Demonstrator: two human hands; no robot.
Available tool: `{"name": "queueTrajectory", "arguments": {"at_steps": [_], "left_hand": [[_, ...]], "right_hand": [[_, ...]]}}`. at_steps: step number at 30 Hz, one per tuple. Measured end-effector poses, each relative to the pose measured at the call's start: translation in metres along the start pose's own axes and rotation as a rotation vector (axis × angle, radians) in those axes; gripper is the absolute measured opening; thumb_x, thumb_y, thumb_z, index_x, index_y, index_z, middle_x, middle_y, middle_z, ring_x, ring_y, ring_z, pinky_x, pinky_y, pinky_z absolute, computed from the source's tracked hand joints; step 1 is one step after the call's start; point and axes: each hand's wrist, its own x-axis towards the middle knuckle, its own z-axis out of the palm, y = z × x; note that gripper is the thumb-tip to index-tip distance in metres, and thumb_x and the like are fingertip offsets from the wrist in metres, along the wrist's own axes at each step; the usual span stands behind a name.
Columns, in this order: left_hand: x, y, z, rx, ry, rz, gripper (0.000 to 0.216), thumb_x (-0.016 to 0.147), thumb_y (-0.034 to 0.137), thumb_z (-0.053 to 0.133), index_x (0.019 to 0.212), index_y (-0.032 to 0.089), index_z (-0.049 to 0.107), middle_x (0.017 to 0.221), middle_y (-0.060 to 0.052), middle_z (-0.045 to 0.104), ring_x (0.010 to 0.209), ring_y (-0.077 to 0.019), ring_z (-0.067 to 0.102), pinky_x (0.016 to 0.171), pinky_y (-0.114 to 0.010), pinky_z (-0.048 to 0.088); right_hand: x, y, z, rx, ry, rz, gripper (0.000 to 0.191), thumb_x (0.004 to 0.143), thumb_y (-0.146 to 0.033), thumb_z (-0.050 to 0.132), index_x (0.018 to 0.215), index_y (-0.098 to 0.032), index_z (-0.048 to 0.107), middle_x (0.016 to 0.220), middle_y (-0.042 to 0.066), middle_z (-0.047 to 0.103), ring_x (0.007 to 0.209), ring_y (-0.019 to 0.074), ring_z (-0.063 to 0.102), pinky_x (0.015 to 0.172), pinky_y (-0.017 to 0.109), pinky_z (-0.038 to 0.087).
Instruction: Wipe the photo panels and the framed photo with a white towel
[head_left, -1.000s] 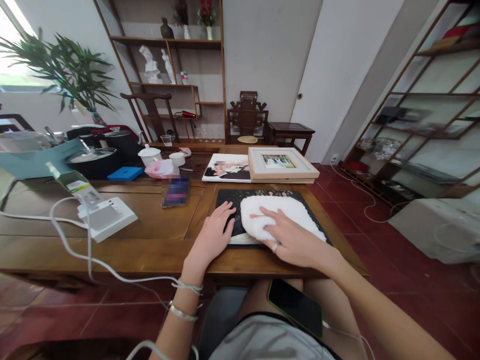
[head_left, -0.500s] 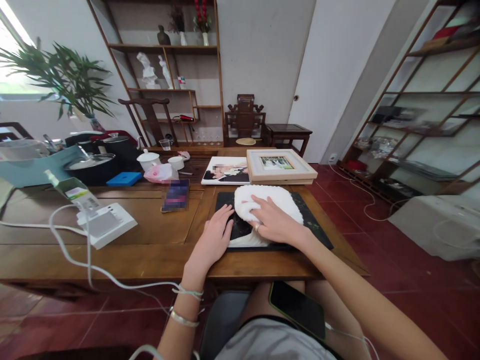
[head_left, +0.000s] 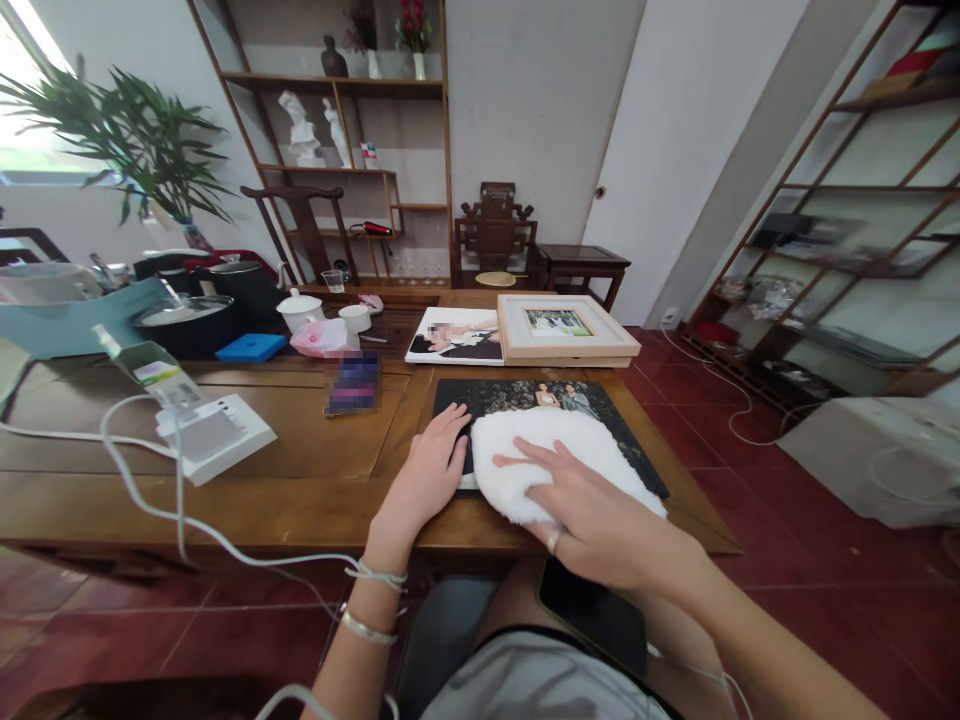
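Wiping seems underway — right hand, fingers spread, presses white cloth over near edge of photo panel, left hand, fingers close together, rests at its left side — next stroke likely needs even pressure

Wears gry top, slvr bangle & ring.

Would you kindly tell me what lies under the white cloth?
A dark photo panel, two figures showing near its far edge; whatever the white cloth covers cannot be seen.
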Motion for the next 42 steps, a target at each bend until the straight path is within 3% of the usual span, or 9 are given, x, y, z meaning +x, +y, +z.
{"name": "queueTrajectory", "arguments": {"at_steps": [3,6,11,16,20,27,31,35,42], "left_hand": [[0.000,-0.001,0.000,0.000,0.001,0.012,0.038,0.091,0.020,0.032,0.125,0.016,0.048,0.141,-0.010,0.042,0.135,-0.0194,0.031,0.108,-0.047,0.029],[0.001,-0.002,0.000,-0.006,0.010,0.022,0.039,0.091,0.018,0.033,0.127,0.017,0.047,0.141,-0.010,0.043,0.135,-0.0197,0.031,0.107,-0.048,0.030],[0.001,-0.002,0.001,-0.006,0.012,0.019,0.038,0.091,0.019,0.033,0.125,0.015,0.048,0.142,-0.011,0.041,0.135,-0.0215,0.031,0.106,-0.048,0.031],[0.000,-0.002,0.001,-0.026,0.027,0.036,0.037,0.090,0.019,0.034,0.124,0.019,0.049,0.139,-0.009,0.045,0.134,-0.0203,0.033,0.107,-0.049,0.031],[-0.001,-0.001,0.001,-0.024,0.017,0.008,0.037,0.091,0.020,0.032,0.124,0.018,0.049,0.141,-0.010,0.043,0.134,-0.0204,0.032,0.107,-0.049,0.030],[-0.001,0.003,-0.001,-0.021,-0.001,-0.023,0.037,0.091,0.020,0.032,0.125,0.016,0.048,0.142,-0.011,0.041,0.135,-0.0205,0.030,0.106,-0.049,0.030],[-0.002,0.003,-0.001,-0.033,0.009,-0.017,0.036,0.092,0.022,0.033,0.124,0.017,0.049,0.141,-0.010,0.042,0.135,-0.0207,0.031,0.107,-0.049,0.029],[-0.001,0.002,-0.001,-0.085,0.083,0.035,0.039,0.094,0.026,0.029,0.129,0.018,0.045,0.145,-0.009,0.037,0.135,-0.0194,0.032,0.109,-0.045,0.028],[-0.001,0.000,-0.002,-0.168,0.161,0.070,0.045,0.096,0.033,0.027,0.136,0.018,0.037,0.144,-0.008,0.039,0.134,-0.0160,0.033,0.112,-0.036,0.027]], "right_hand": [[0.031,0.021,-0.004,-0.028,0.010,0.045,0.028,0.089,-0.025,0.040,0.103,-0.015,0.062,0.133,0.016,0.049,0.136,0.0285,0.022,0.106,0.058,0.020],[0.067,0.039,-0.005,-0.047,0.027,0.097,0.033,0.091,-0.028,0.038,0.114,-0.016,0.057,0.134,0.017,0.048,0.134,0.0295,0.025,0.104,0.057,0.022],[0.095,0.048,-0.006,-0.080,0.039,0.132,0.034,0.090,-0.027,0.036,0.113,-0.014,0.058,0.132,0.018,0.049,0.134,0.0314,0.025,0.102,0.059,0.023],[0.068,0.032,-0.004,-0.090,0.046,0.102,0.030,0.089,-0.023,0.038,0.109,-0.016,0.059,0.135,0.017,0.046,0.135,0.0318,0.023,0.101,0.063,0.023],[0.026,0.011,0.003,-0.062,0.054,0.083,0.025,0.084,-0.018,0.042,0.098,-0.019,0.063,0.142,0.008,0.040,0.136,0.0308,0.019,0.102,0.065,0.020],[-0.024,-0.003,0.008,-0.021,0.052,0.079,0.021,0.079,-0.012,0.045,0.083,-0.021,0.063,0.145,0.000,0.036,0.138,0.0251,0.015,0.109,0.057,0.017],[-0.012,0.011,0.000,0.003,0.049,0.125,0.024,0.084,-0.016,0.042,0.099,-0.021,0.061,0.144,0.005,0.038,0.137,0.0248,0.019,0.107,0.056,0.022],[0.018,0.016,-0.003,-0.014,0.041,0.155,0.026,0.089,-0.022,0.038,0.103,-0.021,0.060,0.132,0.011,0.051,0.136,0.0277,0.021,0.104,0.060,0.023],[0.035,-0.002,-0.002,0.027,-0.004,-0.050,0.020,0.082,-0.016,0.045,0.090,-0.019,0.063,0.131,0.012,0.052,0.137,0.0275,0.019,0.105,0.061,0.018]]}}
